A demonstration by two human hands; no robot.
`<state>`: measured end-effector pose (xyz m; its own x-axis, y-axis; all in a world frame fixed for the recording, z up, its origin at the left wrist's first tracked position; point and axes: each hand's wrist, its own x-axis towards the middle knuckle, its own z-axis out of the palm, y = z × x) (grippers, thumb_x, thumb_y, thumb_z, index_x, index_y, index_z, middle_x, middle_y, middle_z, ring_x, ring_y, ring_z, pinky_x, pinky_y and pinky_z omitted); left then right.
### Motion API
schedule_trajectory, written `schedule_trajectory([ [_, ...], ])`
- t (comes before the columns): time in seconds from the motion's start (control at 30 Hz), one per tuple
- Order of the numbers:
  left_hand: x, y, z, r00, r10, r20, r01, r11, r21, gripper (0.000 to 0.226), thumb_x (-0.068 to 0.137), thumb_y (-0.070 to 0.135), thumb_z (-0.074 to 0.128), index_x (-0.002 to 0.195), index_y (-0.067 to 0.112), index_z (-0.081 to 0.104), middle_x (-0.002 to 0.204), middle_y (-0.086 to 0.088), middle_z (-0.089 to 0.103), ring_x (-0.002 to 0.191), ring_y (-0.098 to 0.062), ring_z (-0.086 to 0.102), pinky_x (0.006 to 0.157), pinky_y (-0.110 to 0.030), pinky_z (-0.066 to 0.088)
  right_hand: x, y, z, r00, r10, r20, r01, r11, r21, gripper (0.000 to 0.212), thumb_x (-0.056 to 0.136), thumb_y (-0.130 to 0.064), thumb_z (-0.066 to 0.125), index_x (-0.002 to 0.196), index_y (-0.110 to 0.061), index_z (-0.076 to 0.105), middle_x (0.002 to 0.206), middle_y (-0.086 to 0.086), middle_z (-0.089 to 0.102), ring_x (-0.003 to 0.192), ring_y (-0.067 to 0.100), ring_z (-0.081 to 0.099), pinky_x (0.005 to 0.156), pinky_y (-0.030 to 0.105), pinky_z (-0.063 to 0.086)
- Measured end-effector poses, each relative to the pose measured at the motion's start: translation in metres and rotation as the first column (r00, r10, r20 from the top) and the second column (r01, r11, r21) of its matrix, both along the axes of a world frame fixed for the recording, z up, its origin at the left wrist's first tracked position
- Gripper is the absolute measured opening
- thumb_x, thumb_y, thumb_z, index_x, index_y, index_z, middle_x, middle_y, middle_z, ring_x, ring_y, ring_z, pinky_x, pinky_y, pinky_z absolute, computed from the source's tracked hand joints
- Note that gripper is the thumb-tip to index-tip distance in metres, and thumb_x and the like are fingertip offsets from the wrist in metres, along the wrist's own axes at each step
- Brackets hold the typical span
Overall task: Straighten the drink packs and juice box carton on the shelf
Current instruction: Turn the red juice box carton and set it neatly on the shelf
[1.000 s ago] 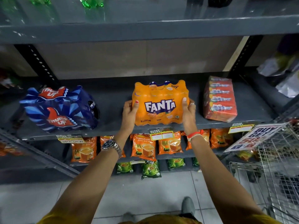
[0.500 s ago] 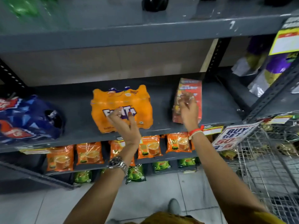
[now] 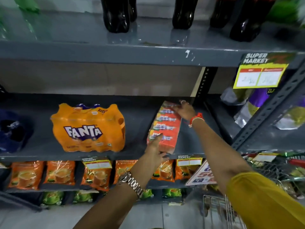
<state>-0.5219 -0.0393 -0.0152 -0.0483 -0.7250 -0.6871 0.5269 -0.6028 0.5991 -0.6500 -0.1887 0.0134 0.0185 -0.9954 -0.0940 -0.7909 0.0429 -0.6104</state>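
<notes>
A red juice box carton (image 3: 166, 126) lies on the grey middle shelf (image 3: 140, 116), slanted with its far end to the right. My left hand (image 3: 156, 148) grips its near left corner at the shelf's front edge. My right hand (image 3: 185, 110) holds its far right end. An orange Fanta pack (image 3: 87, 128) stands alone to the left, label facing me. A dark blue drink pack (image 3: 11, 131) sits at the far left, partly cut off and blurred.
Dark cola bottles (image 3: 115, 14) stand on the shelf above. Orange pouches (image 3: 59, 173) fill the shelf below. A wire cart (image 3: 222, 210) is at the lower right. Price tags (image 3: 260, 75) hang on the shelf edges, and bagged goods (image 3: 250, 106) sit in the right bay.
Both hands have left the Fanta pack and moved right onto the red carton. My view has shifted right and up, so the blue pack has slid to the left edge.
</notes>
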Motion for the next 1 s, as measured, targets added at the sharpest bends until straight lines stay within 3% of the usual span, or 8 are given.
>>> schedule_trajectory([
  [0.07,-0.002,-0.003,-0.001,0.999,-0.039,0.023,0.039,0.999,-0.014,0.052,0.094,0.020,0.052,0.140,0.006,0.032,0.147,-0.017,0.035,0.135,-0.034,0.036,0.086,-0.021,0.051,0.002,-0.013,-0.003,0.998,0.057,-0.008,-0.056,0.997,0.060,0.066,0.093,-0.049,0.045,0.142,-0.006,0.036,0.148,0.021,0.040,0.135,0.037,0.039,0.111,0.037,0.031],
  [0.2,-0.002,-0.013,-0.004,0.990,-0.130,0.046,0.124,0.987,0.105,0.054,0.081,0.025,0.069,0.124,0.011,0.040,0.107,-0.017,0.048,0.128,-0.039,0.042,0.101,-0.057,0.040,-0.003,-0.033,-0.021,0.997,0.058,0.044,-0.062,0.994,0.093,0.068,0.090,-0.057,0.045,0.131,-0.003,0.049,0.137,0.022,0.052,0.122,0.036,0.052,0.105,0.037,0.040],
  [0.27,-0.001,-0.017,-0.002,0.988,-0.134,0.069,0.126,0.985,0.115,0.050,0.080,0.024,0.070,0.119,0.010,0.042,0.096,-0.016,0.051,0.126,-0.039,0.044,0.093,-0.056,0.042,-0.009,-0.034,-0.026,0.994,0.028,0.107,-0.037,0.996,0.082,0.057,0.090,-0.053,0.049,0.115,-0.003,0.060,0.125,0.021,0.060,0.113,0.036,0.058,0.094,0.034,0.043],
  [0.4,0.012,-0.026,0.000,0.986,-0.074,0.149,0.057,0.991,0.118,0.063,0.081,0.017,0.069,0.135,0.007,0.036,0.137,-0.018,0.047,0.124,-0.037,0.048,0.090,-0.051,0.044,-0.029,-0.027,-0.040,0.977,-0.102,0.187,0.096,0.994,0.041,0.055,0.086,-0.052,0.056,0.112,-0.004,0.061,0.123,0.020,0.062,0.113,0.035,0.058,0.091,0.035,0.044],
  [0.53,0.030,-0.041,0.000,0.953,-0.172,0.249,0.159,0.985,0.072,0.054,0.085,0.010,0.062,0.134,0.005,0.038,0.140,-0.016,0.047,0.127,-0.031,0.047,0.104,-0.047,0.042,-0.059,-0.015,-0.046,0.897,-0.208,0.391,0.181,0.978,0.104,0.068,0.063,-0.052,0.076,0.112,-0.006,0.065,0.115,0.014,0.068,0.105,0.028,0.064,0.097,0.038,0.049],
  [0.67,0.036,-0.050,0.002,0.868,-0.280,0.411,0.297,0.954,0.023,0.051,0.084,0.001,0.061,0.131,0.004,0.043,0.136,-0.017,0.051,0.124,-0.031,0.050,0.101,-0.043,0.045,-0.079,0.005,-0.059,0.723,-0.243,0.647,0.189,0.970,0.153,0.049,0.077,-0.006,0.073,0.121,0.004,0.056,0.115,0.020,0.063,0.102,0.027,0.061,0.096,0.040,0.050],
  [0.8,0.037,-0.056,-0.004,0.700,-0.221,0.679,0.385,0.917,-0.098,0.046,0.077,0.000,0.069,0.120,0.000,0.054,0.125,-0.017,0.060,0.114,-0.029,0.058,0.083,-0.032,0.049,-0.093,0.028,-0.072,0.663,-0.225,0.714,0.242,0.967,0.079,0.051,0.076,0.001,0.071,0.122,0.004,0.050,0.114,0.021,0.062,0.100,0.025,0.061,0.090,0.038,0.052],
  [1.0,0.047,-0.069,-0.009,0.527,-0.042,0.849,0.541,0.787,-0.297,0.060,0.073,-0.002,0.071,0.127,0.005,0.045,0.128,-0.014,0.057,0.117,-0.025,0.055,0.093,-0.030,0.043,-0.093,0.051,-0.077,0.613,-0.270,0.743,0.354,0.934,0.047,0.036,0.079,0.009,0.065,0.094,-0.017,0.046,0.097,0.008,0.057,0.089,0.015,0.057,0.082,0.031,0.050],
])
